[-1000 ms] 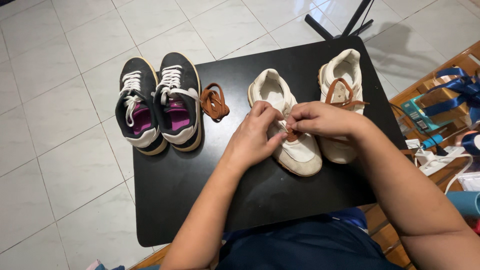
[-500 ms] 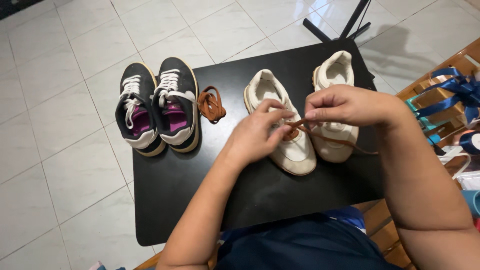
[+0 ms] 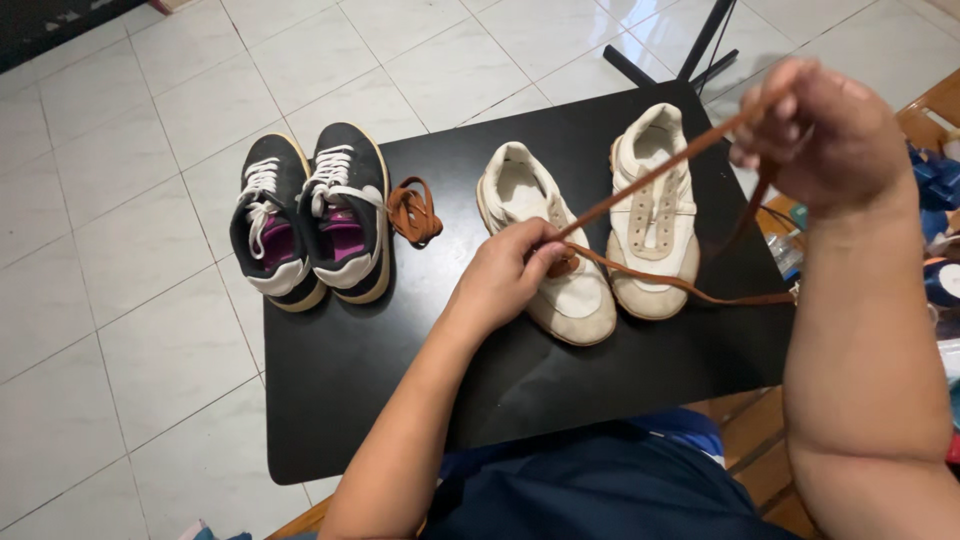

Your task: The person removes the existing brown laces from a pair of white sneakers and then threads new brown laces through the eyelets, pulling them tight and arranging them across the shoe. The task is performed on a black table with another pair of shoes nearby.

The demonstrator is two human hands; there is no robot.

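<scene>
Floor: pale tiles (image 3: 120,330) all around us.
Table: small black table (image 3: 340,380) carrying both pairs.
Dark pair: black sneakers (image 3: 310,215) with white laces, at the table's left edge, one half off it.
Cream pair: two cream sneakers (image 3: 600,230) side by side – the left one is under our hands.
Right hand (image 3: 830,135): raised high, closed on the brown lace (image 3: 650,175), pulled taut.
Left hand (image 3: 510,270): pinching that lace at the left cream shoe's eyelets.
Spare lace: a bundled brown lace (image 3: 412,212) just beside the dark pair.
</scene>
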